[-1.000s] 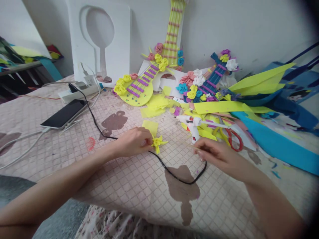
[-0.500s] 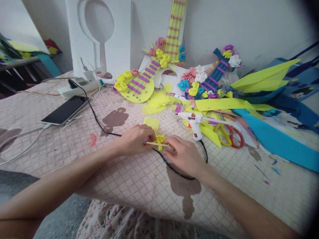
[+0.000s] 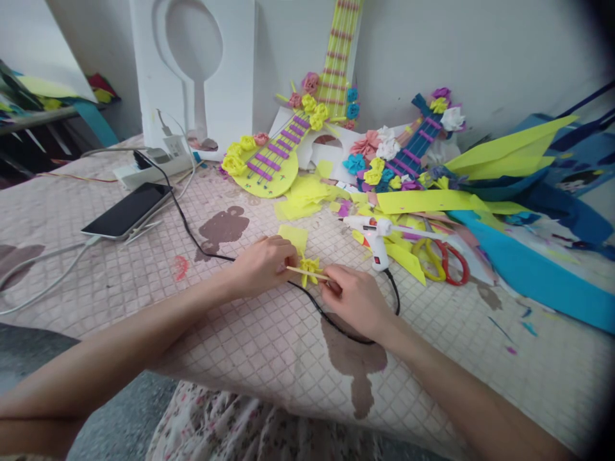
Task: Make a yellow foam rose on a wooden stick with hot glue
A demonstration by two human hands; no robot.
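Note:
Near the middle of the table, my right hand (image 3: 358, 299) is closed on a thin pale stick (image 3: 307, 273) that points left across a yellow paper flower (image 3: 311, 265). My left hand (image 3: 265, 264) is closed at the flower's left side, with its fingertips by the stick's left end. What those fingertips pinch is partly hidden. A yellow paper square (image 3: 293, 237) lies just behind the flower. The white glue gun (image 3: 377, 240) rests to the right of my right hand, and its black cable (image 3: 331, 320) runs below both hands.
Red-handled scissors (image 3: 454, 261) lie among paper strips at the right. Two paper-flowered guitars, one yellow (image 3: 269, 169) and one blue (image 3: 416, 144), lean at the back. A phone (image 3: 125, 210) and a power strip (image 3: 144, 173) are on the left.
The yellow flower now shows more openly between my hands, with its petals spread. The stick tilts slightly, its left end higher. My hands have shifted only a little.

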